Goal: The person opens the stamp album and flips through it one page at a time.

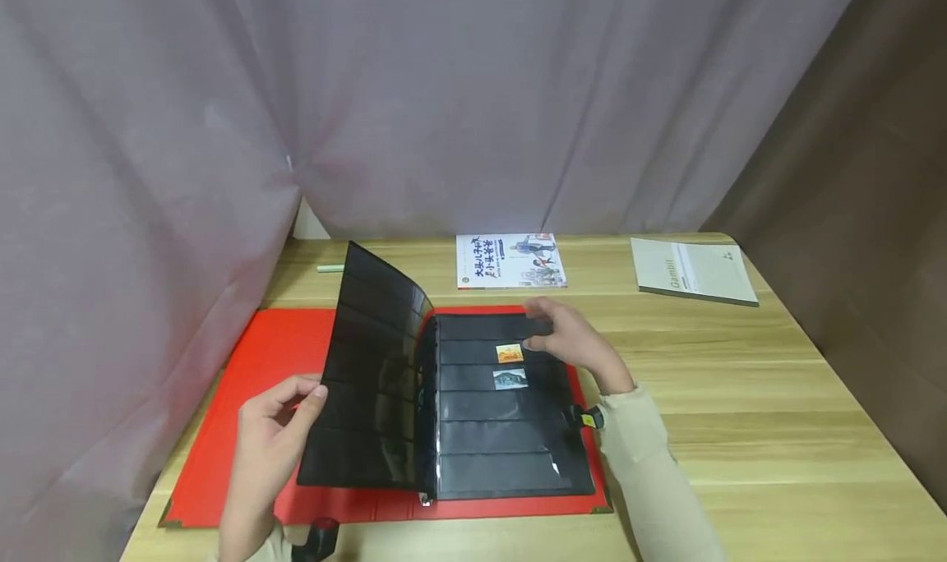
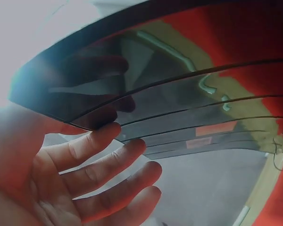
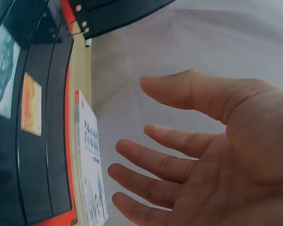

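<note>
A stamp album with a red cover [image 1: 237,430] lies spread on the table. My left hand [image 1: 274,426] pinches the outer edge of a black stock page [image 1: 362,365], which stands raised and slightly bowed from the binding. In the left wrist view, the other fingers of the left hand [image 2: 99,174] extend below that page. On the flat right-hand page [image 1: 488,439] sit an orange-yellow stamp [image 1: 510,353] and, just below it, a grey-green stamp [image 1: 510,380]. My right hand [image 1: 573,344] hovers by the upper right of this page, fingers spread and holding nothing.
A white picture book [image 1: 510,260] lies behind the album. Farther right is a pale book [image 1: 691,272] marked "Gambit". A small pale green strip [image 1: 330,269] shows behind the raised page. Grey curtains [image 1: 473,102] hang along the table's back and left.
</note>
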{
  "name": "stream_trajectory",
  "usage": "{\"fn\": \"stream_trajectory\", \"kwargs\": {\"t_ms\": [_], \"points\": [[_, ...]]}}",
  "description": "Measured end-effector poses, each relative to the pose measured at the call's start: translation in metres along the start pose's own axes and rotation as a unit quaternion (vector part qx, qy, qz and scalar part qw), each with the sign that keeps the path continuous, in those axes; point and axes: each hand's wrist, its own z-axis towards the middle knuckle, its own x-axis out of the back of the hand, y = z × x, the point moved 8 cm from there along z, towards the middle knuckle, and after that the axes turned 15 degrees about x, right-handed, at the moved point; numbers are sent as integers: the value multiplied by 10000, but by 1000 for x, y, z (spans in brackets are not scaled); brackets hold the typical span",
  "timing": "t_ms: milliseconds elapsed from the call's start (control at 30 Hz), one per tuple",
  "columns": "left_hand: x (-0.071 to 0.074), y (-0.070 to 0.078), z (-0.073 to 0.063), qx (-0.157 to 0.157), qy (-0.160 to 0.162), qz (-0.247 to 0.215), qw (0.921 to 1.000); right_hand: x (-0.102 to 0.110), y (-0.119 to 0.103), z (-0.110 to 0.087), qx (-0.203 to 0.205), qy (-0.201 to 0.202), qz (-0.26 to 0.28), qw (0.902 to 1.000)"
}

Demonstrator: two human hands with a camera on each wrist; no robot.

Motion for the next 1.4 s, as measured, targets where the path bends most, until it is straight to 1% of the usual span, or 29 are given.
{"fn": "stream_trajectory", "kwargs": {"t_ms": [133,333,467,633,767,867,1033,1233,1300,1400], "points": [[5,-5,-2,96,101,-104,9998,-4,11,1,-272,-178,-134,9994],[11,-9,-5,179,248,-84,9995,-12,30,4,-576,-365,-329,9971],[12,-10,-5,184,269,91,9994,-18,43,4,-770,-544,-459,9945],[12,-10,-2,216,335,437,9982,-23,54,3,-865,-756,-591,9916],[13,-10,0,278,421,594,9970,-26,56,3,-839,-800,-564,9917],[13,-9,1,307,474,617,9965,-29,56,3,-759,-895,-567,9915],[13,-5,3,383,562,545,9962,-33,55,4,-652,-1101,-799,9886],[15,1,7,326,643,591,9956,-33,56,3,-754,-1117,-966,9862],[17,3,8,322,710,598,9952,-34,57,3,-800,-1108,-975,9858],[23,3,10,302,814,726,9936,-34,59,2,-882,-1067,-931,9860]]}}
